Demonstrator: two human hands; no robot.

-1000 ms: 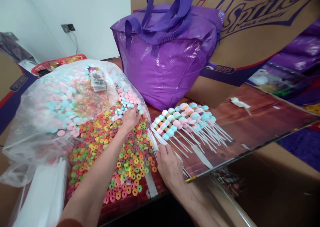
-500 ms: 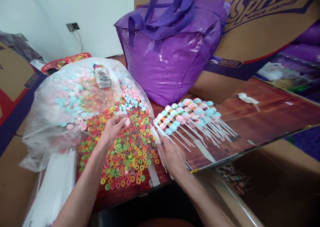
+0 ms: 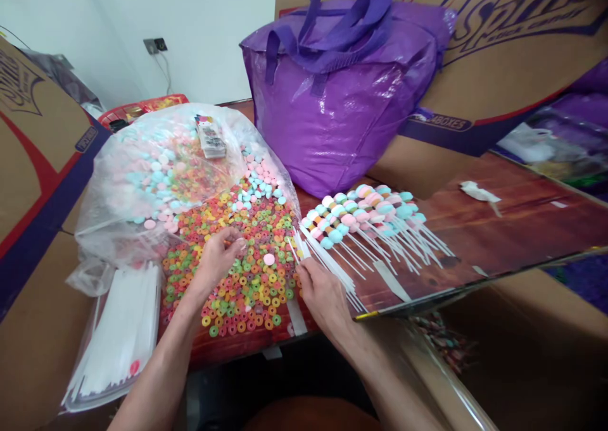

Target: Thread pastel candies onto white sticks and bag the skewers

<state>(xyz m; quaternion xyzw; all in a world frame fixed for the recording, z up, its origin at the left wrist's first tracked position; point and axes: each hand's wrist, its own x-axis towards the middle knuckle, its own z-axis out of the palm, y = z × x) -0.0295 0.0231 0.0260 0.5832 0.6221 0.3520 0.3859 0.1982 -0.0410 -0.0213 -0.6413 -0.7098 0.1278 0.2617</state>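
My left hand point(image 3: 221, 257) is over a spread of colourful ring gummies point(image 3: 247, 285), thumb and fingers pinched together. Something small and pale shows at its fingertips, too little to make out. Just right of it, a flat pink round candy point(image 3: 269, 259) lies above the rings. My right hand point(image 3: 325, 298) is closed on a thin white stick point(image 3: 293, 249) that points up and left from the fingertips. Beside this hand, loose white sticks point(image 3: 339, 273) lie in a bundle. Finished-looking candy skewers point(image 3: 365, 212), threaded with pink, blue and brown pieces, lie in rows beyond.
A clear plastic bag point(image 3: 114, 190) with candies spreads at the left, a stack of small printed packets point(image 3: 210, 138) on it. A pack of white sticks point(image 3: 118, 323) lies near me. Behind stand a large purple bag point(image 3: 342, 114) and cardboard boxes point(image 3: 527, 57).
My left hand has drawn down slightly from the pink and blue candies. A pink candy was at its fingertips; one now lies to the right. The view has shifted a little left.
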